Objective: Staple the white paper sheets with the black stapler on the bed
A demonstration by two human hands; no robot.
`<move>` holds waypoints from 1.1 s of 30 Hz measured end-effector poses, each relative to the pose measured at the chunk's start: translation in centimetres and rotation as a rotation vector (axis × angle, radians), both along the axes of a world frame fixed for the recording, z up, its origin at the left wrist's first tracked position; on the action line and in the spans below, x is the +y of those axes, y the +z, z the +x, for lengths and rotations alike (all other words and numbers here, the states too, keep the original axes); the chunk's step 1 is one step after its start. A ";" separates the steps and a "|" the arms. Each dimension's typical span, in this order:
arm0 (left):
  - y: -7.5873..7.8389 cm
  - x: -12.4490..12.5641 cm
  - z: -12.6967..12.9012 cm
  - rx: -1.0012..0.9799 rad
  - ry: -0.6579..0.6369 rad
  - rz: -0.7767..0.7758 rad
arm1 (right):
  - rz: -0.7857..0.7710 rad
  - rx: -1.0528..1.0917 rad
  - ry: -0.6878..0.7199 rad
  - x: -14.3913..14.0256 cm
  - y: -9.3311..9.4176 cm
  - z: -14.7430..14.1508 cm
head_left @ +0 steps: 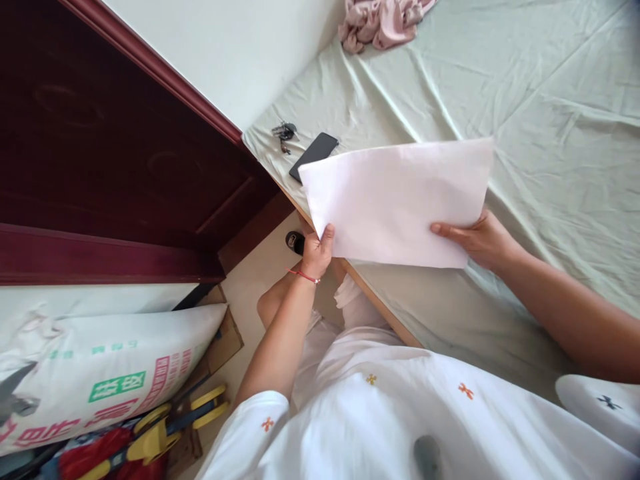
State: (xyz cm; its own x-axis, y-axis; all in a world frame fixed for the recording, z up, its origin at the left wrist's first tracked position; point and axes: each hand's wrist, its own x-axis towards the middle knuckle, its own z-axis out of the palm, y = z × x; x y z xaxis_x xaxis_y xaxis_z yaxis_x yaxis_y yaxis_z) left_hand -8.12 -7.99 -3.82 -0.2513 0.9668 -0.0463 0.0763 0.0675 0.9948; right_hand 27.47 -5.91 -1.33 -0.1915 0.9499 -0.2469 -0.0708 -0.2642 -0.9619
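A blank white sheet of paper [395, 207], or a thin stack of sheets, is held up in front of me above the bed's edge. My left hand [319, 255] pinches its lower left corner, thumb on top. On the right side, my right hand [480, 241] grips the edge with the thumb laid across the front and the fingers hidden behind. The paper bends slightly and its far edge is raised. Partly covered by its left corner, a black phone [316, 152] lies on the bed.
A pale green sheet covers the bed [565, 133]. Keys [285, 132] rest near its left edge, and a pink cloth [383, 23] is heaped at the back. To the left are a dark red door [115, 147], a full white sack [125, 360] and yellow-handled clamps [155, 433].
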 end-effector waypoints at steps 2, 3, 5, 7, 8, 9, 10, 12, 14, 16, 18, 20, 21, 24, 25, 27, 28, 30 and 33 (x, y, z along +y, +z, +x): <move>0.1 -0.3 -0.2 0.108 -0.009 -0.006 | -0.050 -0.018 0.037 -0.5 -0.6 0.7; 0.4 -0.4 -0.3 0.158 -0.019 0.004 | -0.049 -0.033 0.047 -0.5 -0.9 1.2; 1.5 -0.6 -0.3 0.221 -0.062 0.015 | 0.008 -0.108 0.009 -0.2 -0.9 2.2; 3.1 -0.7 0.0 0.303 -0.118 0.025 | 0.149 -0.311 -0.141 0.4 -0.1 2.9; 4.1 -0.8 0.3 0.353 -0.153 0.028 | 0.256 -0.479 -0.219 0.7 0.7 3.0; 5.0 -0.8 0.6 0.403 -0.189 0.031 | 0.387 -0.656 -0.270 0.9 1.7 2.9; 5.9 -0.8 1.0 0.447 -0.225 0.034 | 0.531 -0.822 -0.299 1.1 2.9 2.7; 7.7 -0.9 1.9 0.491 -0.296 0.028 | 0.772 -1.015 -0.270 1.4 5.5 1.9; 9.2 -0.9 2.7 0.469 -0.372 -0.002 | 0.851 -1.058 -0.131 1.7 8.0 1.1; 10.3 -0.9 3.3 0.412 -0.447 -0.047 | 0.861 -1.043 0.029 2.1 9.6 0.7; 10.9 -0.6 3.5 0.344 -0.506 -0.104 | 0.804 -1.052 0.161 2.7 10.5 0.5; 10.8 -0.1 3.4 0.271 -0.549 -0.178 | 0.675 -1.021 0.214 3.1 10.5 0.5; 10.5 0.2 3.3 0.230 -0.565 -0.222 | 0.587 -0.983 0.222 3.2 10.3 0.4; 8.7 1.1 2.8 0.097 -0.576 -0.355 | 0.319 -0.841 0.242 3.4 8.7 -0.1; 8.0 1.3 2.7 0.051 -0.558 -0.388 | 0.264 -0.815 0.232 3.5 8.0 -0.2; 6.7 1.7 2.4 -0.009 -0.467 -0.412 | 0.172 -0.762 0.215 3.9 6.5 -0.5; 6.2 1.9 2.3 -0.015 -0.408 -0.411 | 0.131 -0.749 0.189 4.1 5.7 -0.5; 5.5 2.1 2.2 0.009 -0.281 -0.393 | 0.079 -0.700 0.140 4.7 4.2 -0.5; 5.0 2.6 2.4 0.086 -0.139 -0.359 | 0.014 -0.662 0.099 5.3 2.8 -0.4</move>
